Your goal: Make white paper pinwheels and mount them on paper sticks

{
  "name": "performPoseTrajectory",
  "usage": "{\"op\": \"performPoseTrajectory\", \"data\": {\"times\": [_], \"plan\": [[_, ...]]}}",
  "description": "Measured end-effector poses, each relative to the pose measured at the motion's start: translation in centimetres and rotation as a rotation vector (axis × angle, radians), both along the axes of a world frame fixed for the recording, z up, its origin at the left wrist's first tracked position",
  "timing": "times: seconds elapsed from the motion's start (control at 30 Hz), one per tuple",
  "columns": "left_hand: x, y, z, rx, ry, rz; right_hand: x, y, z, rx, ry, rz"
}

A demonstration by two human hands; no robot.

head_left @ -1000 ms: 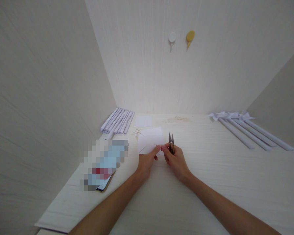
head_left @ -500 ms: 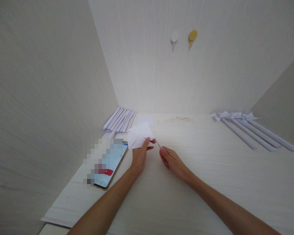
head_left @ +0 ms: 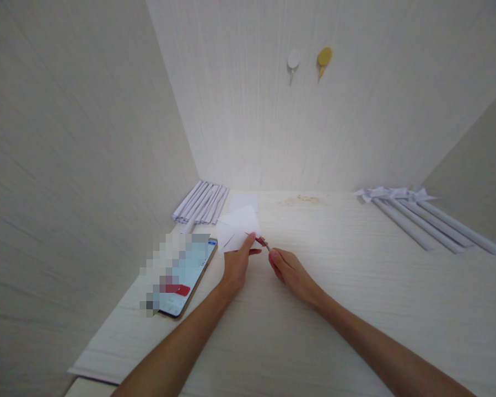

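Note:
My left hand (head_left: 237, 266) pinches a square of white paper (head_left: 237, 220) between thumb and fingers, holding it raised over the table. Dark slits run inward from the paper's lower corners. In my closed right hand (head_left: 288, 269) is a thin metal tool, which looks like small scissors (head_left: 267, 246); the handles are hidden by the fingers. Its blades meet the paper's right edge, close to my left fingertips. Behind the held square, another white paper sheet (head_left: 243, 202) lies flat on the table.
Rolled paper sticks (head_left: 204, 203) lie in a bundle at the back left. A phone (head_left: 192, 275), partly blurred out, rests left of my hands. Several paper pinwheels (head_left: 397, 195) on rolled sticks lie at the right. White (head_left: 293, 59) and yellow (head_left: 324, 57) hooks are on the back wall.
The scissors have come up to the paper's edge, and their blades look wider apart than before. The paper has shifted slightly right with my left hand.

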State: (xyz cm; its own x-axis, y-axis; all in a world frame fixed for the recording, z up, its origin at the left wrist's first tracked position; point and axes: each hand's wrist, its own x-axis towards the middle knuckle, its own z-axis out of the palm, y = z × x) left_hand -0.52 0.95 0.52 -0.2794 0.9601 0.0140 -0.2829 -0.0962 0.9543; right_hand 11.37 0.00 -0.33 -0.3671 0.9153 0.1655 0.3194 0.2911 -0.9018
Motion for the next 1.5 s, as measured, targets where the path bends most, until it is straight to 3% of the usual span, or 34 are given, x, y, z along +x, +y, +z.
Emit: {"op": "performPoseTrajectory", "data": {"times": [1.5], "plan": [[-0.03, -0.04, 0.07, 0.01, 0.067, 0.021, -0.2, -0.07, 0.47, 0.07, -0.092, -0.054]]}}
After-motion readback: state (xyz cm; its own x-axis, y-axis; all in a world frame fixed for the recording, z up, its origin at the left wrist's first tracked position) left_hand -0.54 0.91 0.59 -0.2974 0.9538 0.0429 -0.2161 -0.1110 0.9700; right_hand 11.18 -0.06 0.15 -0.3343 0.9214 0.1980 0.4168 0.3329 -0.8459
